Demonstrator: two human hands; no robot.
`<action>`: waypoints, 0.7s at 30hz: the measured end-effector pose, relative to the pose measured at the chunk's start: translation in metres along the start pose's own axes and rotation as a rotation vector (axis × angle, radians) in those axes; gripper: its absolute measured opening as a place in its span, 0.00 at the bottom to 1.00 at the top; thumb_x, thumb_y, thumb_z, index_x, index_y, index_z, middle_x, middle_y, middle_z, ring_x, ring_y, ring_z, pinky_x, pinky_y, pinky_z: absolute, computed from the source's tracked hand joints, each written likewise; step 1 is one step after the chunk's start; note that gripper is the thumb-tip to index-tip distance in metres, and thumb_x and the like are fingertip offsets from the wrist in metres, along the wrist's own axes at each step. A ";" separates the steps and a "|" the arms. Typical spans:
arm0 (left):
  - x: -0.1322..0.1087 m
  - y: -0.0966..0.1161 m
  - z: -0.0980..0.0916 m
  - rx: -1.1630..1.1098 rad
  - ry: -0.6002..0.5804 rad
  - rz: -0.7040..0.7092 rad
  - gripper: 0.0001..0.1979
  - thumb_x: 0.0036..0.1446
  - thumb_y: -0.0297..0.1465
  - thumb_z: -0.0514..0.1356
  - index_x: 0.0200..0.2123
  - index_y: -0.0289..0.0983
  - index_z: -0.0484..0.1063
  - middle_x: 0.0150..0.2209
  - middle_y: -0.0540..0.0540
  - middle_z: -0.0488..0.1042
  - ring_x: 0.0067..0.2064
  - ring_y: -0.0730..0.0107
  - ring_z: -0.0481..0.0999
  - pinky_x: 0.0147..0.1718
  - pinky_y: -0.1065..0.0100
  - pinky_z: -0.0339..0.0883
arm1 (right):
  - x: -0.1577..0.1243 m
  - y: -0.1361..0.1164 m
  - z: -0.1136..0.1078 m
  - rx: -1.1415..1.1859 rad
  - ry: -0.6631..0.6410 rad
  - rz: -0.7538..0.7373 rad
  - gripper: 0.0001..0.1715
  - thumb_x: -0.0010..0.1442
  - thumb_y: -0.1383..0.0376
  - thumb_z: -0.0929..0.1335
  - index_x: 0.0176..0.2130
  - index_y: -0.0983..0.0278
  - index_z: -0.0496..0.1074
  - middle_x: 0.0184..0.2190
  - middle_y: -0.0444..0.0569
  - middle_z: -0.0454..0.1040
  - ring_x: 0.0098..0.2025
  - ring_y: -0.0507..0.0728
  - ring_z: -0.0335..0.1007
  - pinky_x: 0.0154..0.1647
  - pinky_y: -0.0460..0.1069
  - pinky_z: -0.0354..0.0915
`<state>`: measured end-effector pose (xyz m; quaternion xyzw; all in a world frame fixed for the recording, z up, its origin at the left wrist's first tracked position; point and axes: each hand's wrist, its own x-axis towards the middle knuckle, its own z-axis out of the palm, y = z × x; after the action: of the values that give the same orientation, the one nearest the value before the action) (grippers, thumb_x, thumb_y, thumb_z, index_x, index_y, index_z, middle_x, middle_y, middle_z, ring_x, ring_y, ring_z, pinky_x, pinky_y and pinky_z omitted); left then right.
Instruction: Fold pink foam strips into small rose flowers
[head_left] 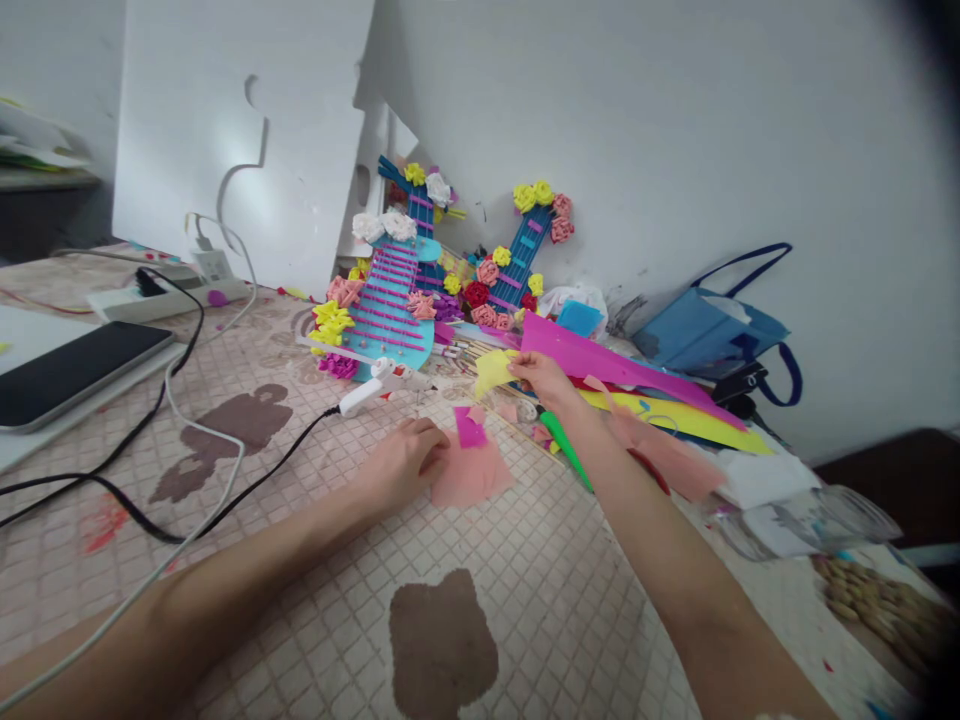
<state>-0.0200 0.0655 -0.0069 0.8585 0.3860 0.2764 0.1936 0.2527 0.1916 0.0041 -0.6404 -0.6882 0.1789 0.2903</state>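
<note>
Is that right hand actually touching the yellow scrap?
Touching. The head view shows the right hand pinching one edge of the yellow scrap between its fingertips, with no gap.

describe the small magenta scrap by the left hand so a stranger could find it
Start at the big blue guitar at the back of the table, then come forward to the left hand, resting on a pale pink sheet. The magenta scrap lies at that sheet's far edge, beyond the fingertips: small, squarish, far deeper pink than the sheet, unlike the yellow piece in the right hand.
</note>
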 end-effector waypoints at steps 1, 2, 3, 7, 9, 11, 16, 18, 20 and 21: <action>0.000 0.000 0.000 0.002 0.000 0.001 0.07 0.53 0.20 0.55 0.34 0.33 0.72 0.36 0.42 0.73 0.40 0.61 0.72 0.41 0.62 0.66 | -0.001 -0.001 0.002 -0.002 0.008 0.001 0.13 0.64 0.60 0.65 0.42 0.68 0.70 0.34 0.46 0.72 0.31 0.50 0.70 0.31 0.48 0.69; 0.000 -0.001 0.000 0.003 -0.001 0.001 0.07 0.53 0.20 0.55 0.34 0.33 0.72 0.36 0.42 0.73 0.40 0.61 0.72 0.41 0.61 0.66 | -0.002 -0.002 0.003 -0.010 0.018 -0.003 0.11 0.63 0.61 0.66 0.40 0.68 0.70 0.33 0.45 0.72 0.30 0.50 0.69 0.31 0.48 0.69; 0.000 -0.001 0.000 0.004 -0.002 0.000 0.07 0.53 0.20 0.55 0.34 0.33 0.72 0.37 0.41 0.73 0.40 0.61 0.72 0.41 0.61 0.66 | -0.004 -0.004 0.003 -0.023 0.034 -0.011 0.09 0.61 0.62 0.68 0.37 0.68 0.70 0.31 0.44 0.72 0.29 0.50 0.69 0.31 0.48 0.68; 0.000 -0.001 0.000 -0.004 -0.004 -0.003 0.08 0.53 0.21 0.55 0.34 0.33 0.72 0.37 0.41 0.73 0.40 0.61 0.72 0.40 0.62 0.66 | -0.016 -0.017 -0.003 -0.061 0.117 -0.081 0.03 0.53 0.70 0.69 0.29 0.65 0.69 0.26 0.44 0.71 0.30 0.53 0.67 0.35 0.49 0.64; 0.000 -0.001 0.000 -0.011 0.002 0.000 0.08 0.53 0.21 0.55 0.35 0.33 0.72 0.37 0.41 0.74 0.41 0.61 0.72 0.41 0.62 0.66 | -0.029 -0.028 -0.007 -0.052 0.112 -0.131 0.01 0.54 0.70 0.67 0.30 0.65 0.69 0.27 0.45 0.72 0.30 0.53 0.68 0.35 0.49 0.63; 0.000 -0.001 0.000 -0.020 0.016 0.001 0.09 0.52 0.20 0.55 0.35 0.33 0.72 0.37 0.42 0.74 0.41 0.62 0.73 0.41 0.62 0.67 | -0.049 -0.041 -0.010 -0.037 0.068 -0.188 0.02 0.55 0.69 0.66 0.31 0.64 0.69 0.27 0.45 0.73 0.30 0.53 0.68 0.34 0.48 0.63; 0.000 0.000 -0.006 -0.043 0.049 -0.012 0.10 0.51 0.20 0.55 0.36 0.33 0.72 0.37 0.43 0.74 0.38 0.65 0.73 0.37 0.66 0.68 | -0.123 -0.070 -0.013 -0.029 -0.134 -0.344 0.03 0.57 0.67 0.66 0.33 0.62 0.70 0.33 0.46 0.74 0.36 0.54 0.69 0.37 0.48 0.64; 0.000 0.001 -0.010 -0.043 0.068 -0.011 0.09 0.52 0.21 0.55 0.36 0.34 0.73 0.36 0.43 0.75 0.37 0.66 0.74 0.36 0.68 0.68 | -0.152 -0.076 -0.013 -0.104 -0.217 -0.472 0.07 0.58 0.68 0.66 0.39 0.62 0.69 0.38 0.48 0.74 0.44 0.56 0.68 0.46 0.53 0.63; 0.001 -0.001 -0.012 -0.033 0.092 -0.010 0.08 0.52 0.22 0.56 0.35 0.34 0.73 0.35 0.44 0.75 0.36 0.68 0.74 0.36 0.68 0.68 | -0.173 -0.079 -0.011 -0.150 -0.237 -0.533 0.13 0.57 0.70 0.67 0.44 0.62 0.68 0.45 0.51 0.72 0.49 0.59 0.65 0.50 0.55 0.62; 0.002 -0.002 -0.012 -0.028 0.098 -0.012 0.08 0.52 0.22 0.56 0.35 0.34 0.73 0.35 0.45 0.75 0.35 0.68 0.74 0.35 0.69 0.68 | -0.181 -0.080 -0.008 -0.173 -0.244 -0.551 0.15 0.56 0.71 0.67 0.45 0.62 0.67 0.48 0.52 0.70 0.52 0.60 0.63 0.52 0.56 0.61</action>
<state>-0.0278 0.0697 0.0017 0.8388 0.3962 0.3225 0.1882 0.1980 0.0030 0.0288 -0.4260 -0.8782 0.1099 0.1878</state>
